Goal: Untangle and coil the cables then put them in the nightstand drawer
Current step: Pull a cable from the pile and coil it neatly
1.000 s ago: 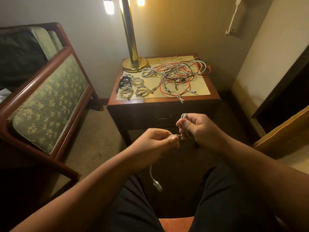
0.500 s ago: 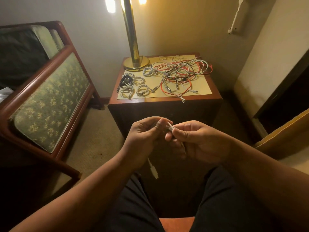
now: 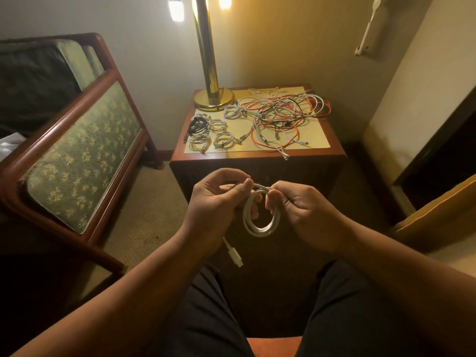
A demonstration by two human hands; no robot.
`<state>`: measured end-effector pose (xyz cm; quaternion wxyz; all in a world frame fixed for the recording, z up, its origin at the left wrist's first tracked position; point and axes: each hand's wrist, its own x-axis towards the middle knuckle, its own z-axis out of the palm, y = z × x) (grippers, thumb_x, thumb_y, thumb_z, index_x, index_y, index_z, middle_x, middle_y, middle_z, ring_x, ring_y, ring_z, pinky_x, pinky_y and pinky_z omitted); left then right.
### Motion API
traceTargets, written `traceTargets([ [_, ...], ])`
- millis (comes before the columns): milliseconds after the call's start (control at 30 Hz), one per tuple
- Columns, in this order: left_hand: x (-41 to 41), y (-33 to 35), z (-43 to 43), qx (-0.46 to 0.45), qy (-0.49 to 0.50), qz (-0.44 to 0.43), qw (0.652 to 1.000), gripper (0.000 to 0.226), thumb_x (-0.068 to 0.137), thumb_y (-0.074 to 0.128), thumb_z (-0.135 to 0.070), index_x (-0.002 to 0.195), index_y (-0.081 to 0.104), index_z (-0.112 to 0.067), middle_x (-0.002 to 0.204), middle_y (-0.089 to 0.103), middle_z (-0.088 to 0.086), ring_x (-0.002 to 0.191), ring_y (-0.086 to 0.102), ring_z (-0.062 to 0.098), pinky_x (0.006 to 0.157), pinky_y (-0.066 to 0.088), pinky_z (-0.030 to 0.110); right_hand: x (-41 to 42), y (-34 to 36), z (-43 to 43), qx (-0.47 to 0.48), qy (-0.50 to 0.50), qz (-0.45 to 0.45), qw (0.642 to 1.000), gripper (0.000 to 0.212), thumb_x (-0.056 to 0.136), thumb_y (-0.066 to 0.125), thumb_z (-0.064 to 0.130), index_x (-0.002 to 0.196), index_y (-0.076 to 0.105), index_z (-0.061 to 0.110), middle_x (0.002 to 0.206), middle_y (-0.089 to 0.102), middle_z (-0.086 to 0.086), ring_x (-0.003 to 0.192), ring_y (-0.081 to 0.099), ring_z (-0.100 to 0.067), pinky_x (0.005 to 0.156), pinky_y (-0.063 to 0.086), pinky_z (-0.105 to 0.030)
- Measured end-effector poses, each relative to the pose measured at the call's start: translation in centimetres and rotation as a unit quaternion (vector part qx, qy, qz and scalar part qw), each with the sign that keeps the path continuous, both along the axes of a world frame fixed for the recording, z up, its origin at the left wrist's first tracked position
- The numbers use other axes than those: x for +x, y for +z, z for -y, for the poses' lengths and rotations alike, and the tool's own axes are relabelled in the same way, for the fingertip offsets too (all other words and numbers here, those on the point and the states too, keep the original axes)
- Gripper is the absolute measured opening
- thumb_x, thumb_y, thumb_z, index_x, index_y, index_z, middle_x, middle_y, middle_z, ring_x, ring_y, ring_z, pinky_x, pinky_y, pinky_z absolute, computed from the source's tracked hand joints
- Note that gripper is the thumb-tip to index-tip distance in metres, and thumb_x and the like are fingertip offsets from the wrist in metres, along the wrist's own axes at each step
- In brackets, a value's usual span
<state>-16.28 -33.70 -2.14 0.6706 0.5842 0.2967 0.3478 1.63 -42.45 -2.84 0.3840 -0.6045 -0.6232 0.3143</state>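
Dim, warm-yellow interior lit from above by lamp bulbs point(image 3: 176, 9) at the top edge, which blow out to white glare and brighten the wall point(image 3: 270, 42) and nightstand top point(image 3: 316, 135). Light falls off downward, leaving the lap point(image 3: 206, 318) and lower corners in near-black shadow. Wide-angle distortion bows the bench frame point(image 3: 77, 104) at the left edge; fine detail is soft.
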Motion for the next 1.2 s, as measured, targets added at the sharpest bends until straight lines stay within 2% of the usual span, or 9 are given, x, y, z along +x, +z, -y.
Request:
traceTargets([
  [133, -0.2, -1.3, -0.6, 0.1, 0.003, -0.078, 0.992, 0.01, 0.087, 0.072, -0.02, 0.095, 0.074, -0.016, 0.095, 0.074, 0.014, 0.083, 0.074, 0.03, 0.072, 0.062, 0.042, 0.4, 0.4, 0.2, -0.033, 0.021, -0.01, 0.999, 0.03, 0.107, 0.045, 0.022, 0.081, 0.061, 0.019, 0.068, 0.059, 0.018, 0.064, 0.054, -0.002, 0.059, 0.045, -0.016],
  [267, -0.3, -1.3, -0.8, 0.136, -0.007, -0.116, 0.984, 0.021, 0.079, 0.072, -0.036, 0.092, 0.078, -0.02, 0.102, 0.072, 0.013, 0.087, 0.074, 0.033, 0.078, 0.062, 0.052, 0.5, 0.4, 0.2, -0.052, 0.022, -0.047, 0.997, 0.032, 0.107, 0.044, 0.024, 0.084, 0.062, 0.012, 0.067, 0.059, 0.015, 0.061, 0.054, -0.001, 0.058, 0.045, -0.016],
  [433, -0.2, -0.9, -0.8, 0.143, -0.024, -0.163, 0.976, 0.01, 0.087, 0.07, -0.027, 0.092, 0.076, -0.022, 0.086, 0.078, 0.001, 0.08, 0.076, 0.019, 0.067, 0.058, 0.028, 0.3, 0.2, 0.1, -0.044, 0.011, -0.084, 0.995, 0.031, 0.107, 0.044, 0.025, 0.084, 0.063, 0.015, 0.068, 0.06, 0.011, 0.061, 0.055, -0.007, 0.057, 0.047, -0.022],
  [567, 0.1, -0.5, -0.3, 0.049, -0.045, -0.127, 0.99, 0.033, 0.089, 0.061, -0.04, 0.09, 0.076, -0.011, 0.084, 0.077, 0.009, 0.077, 0.075, 0.021, 0.066, 0.057, 0.025, 0.2, 0.0, 0.0, -0.034, 0.003, -0.104, 0.994, 0.028, 0.107, 0.044, 0.023, 0.087, 0.063, 0.014, 0.073, 0.064, 0.008, 0.068, 0.061, -0.01, 0.064, 0.053, -0.026],
  [667, 0.1, -0.5, -0.3, 0.022, -0.063, -0.115, 0.991, 0.043, 0.076, 0.075, -0.034, 0.11, 0.071, -0.008, 0.096, 0.077, 0.013, 0.089, 0.076, 0.027, 0.073, 0.061, 0.031, 0.2, -0.2, 0.0, -0.025, 0.005, -0.087, 0.996, 0.025, 0.106, 0.046, 0.021, 0.09, 0.063, 0.013, 0.075, 0.066, 0.008, 0.069, 0.064, -0.006, 0.063, 0.052, -0.022],
  [767, 0.0, -0.5, -0.6, -0.048, -0.074, -0.113, 0.99, 0.057, 0.066, 0.082, -0.021, 0.12, 0.066, -0.009, 0.103, 0.076, 0.016, 0.092, 0.076, 0.03, 0.072, 0.062, 0.033, 0.3, -0.9, 0.0, 0.031, 0.008, 0.015, 0.999, 0.022, 0.106, 0.048, 0.021, 0.087, 0.059, 0.021, 0.077, 0.063, 0.011, 0.072, 0.064, -0.004, 0.063, 0.049, -0.016],
  [933, 0.2, -0.7, -0.4, -0.253, -0.17, -0.013, 0.952, 0.042, 0.082, 0.074, -0.015, 0.123, 0.07, -0.006, 0.109, 0.071, 0.013, 0.089, 0.07, 0.022, 0.075, 0.06, 0.035, 1.3, -1.6, -0.6, 0.146, 0.045, 0.156, 0.976, 0.016, 0.102, 0.054, 0.013, 0.092, 0.053, 0.025, 0.085, 0.049, 0.022, 0.076, 0.055, 0.002, 0.064, 0.042, -0.01],
  [1067, 0.0, -1.3, -0.7, -0.292, -0.273, 0.06, 0.915, 0.056, 0.074, 0.083, -0.026, 0.126, 0.067, -0.009, 0.12, 0.063, 0.014, 0.105, 0.061, 0.028, 0.092, 0.051, 0.041, 1.5, -1.8, -0.7, 0.101, 0.04, 0.164, 0.981, 0.022, 0.103, 0.055, 0.013, 0.087, 0.051, 0.027, 0.082, 0.051, 0.018, 0.075, 0.055, 0.001, 0.064, 0.043, -0.012],
  [1200, 0.4, -1.0, -0.6, -0.295, -0.175, 0.049, 0.938, 0.077, 0.059, 0.09, -0.011, 0.13, 0.059, -0.014, 0.121, 0.068, 0.016, 0.101, 0.071, 0.03, 0.078, 0.061, 0.04, 1.1, -1.2, -0.4, -0.024, 0.007, 0.035, 0.999, 0.021, 0.107, 0.047, 0.025, 0.089, 0.059, 0.024, 0.082, 0.064, 0.002, 0.071, 0.062, -0.007, 0.06, 0.051, -0.021],
])
